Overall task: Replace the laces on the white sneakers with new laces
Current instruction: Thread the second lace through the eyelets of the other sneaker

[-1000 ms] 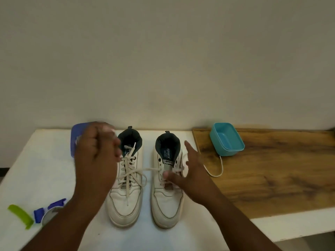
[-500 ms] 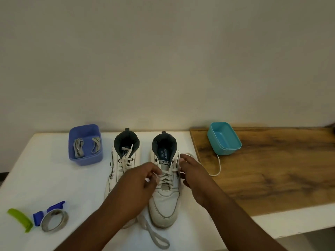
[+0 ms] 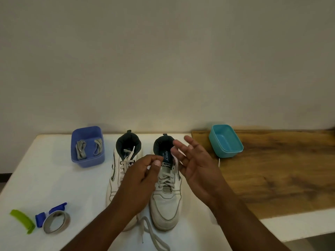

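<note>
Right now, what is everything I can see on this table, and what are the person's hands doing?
sneakers: two, white with dark lining, side by side mid-table, toes toward the person.
old lace: one, pale grey, loose end trailing on the table near the toes.
purple tub: one, far left of the sneakers, holding two bundles of grey laces.
teal tub: one, on the wooden board, right of the sneakers.
white cord: one, by the teal tub.
tape roll: one, grey, near left corner.
blue clip: one, beside the tape.
green clip: one, left of the tape.
left hand: grip pinching the lace over the right-side sneaker.
right hand: open, fingers spread above that sneaker.
</note>
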`<state>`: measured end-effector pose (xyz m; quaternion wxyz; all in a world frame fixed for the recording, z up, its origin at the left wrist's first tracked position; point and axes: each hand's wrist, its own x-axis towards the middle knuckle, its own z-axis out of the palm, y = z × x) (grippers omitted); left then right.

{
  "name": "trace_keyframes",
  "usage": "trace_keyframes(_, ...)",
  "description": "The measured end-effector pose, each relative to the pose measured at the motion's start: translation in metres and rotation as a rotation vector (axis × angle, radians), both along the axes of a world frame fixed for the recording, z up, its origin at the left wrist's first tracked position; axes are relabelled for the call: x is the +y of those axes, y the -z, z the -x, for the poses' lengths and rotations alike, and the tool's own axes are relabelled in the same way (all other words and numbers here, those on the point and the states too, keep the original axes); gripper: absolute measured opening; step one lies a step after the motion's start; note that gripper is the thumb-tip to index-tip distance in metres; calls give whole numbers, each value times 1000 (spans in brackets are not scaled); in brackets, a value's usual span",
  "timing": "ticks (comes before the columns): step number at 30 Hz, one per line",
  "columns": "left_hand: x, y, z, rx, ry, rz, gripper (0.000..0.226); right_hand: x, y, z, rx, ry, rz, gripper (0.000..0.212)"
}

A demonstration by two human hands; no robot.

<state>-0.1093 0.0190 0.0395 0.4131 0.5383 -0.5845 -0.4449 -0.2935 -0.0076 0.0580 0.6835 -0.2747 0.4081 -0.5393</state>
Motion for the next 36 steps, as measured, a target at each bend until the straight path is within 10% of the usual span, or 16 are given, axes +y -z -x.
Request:
trace_keyframes(7,-3,-10,4,242,95,-431,40,22,-10,-19,249,-427,2,25)
trace_keyframes(13,-1,4,2,-98,224,-269,16,8,3,-1,502,-51,-358,41)
trace_keyframes(17,1,14,3,-352,209,-33,20,4,24,13,1081,30,-174,35)
trace_keyframes(22,-2,19,6,-360,216,26,19,8,44,6,1163,-103,-153,43)
trace_keyframes(28,-4,25,9,-433,213,91,42,7,31,-1,767,-26,-156,28)
trace_keyframes(36,-3,11,11,-291,177,34,18,14,-8,-14,369,-130,95,27)
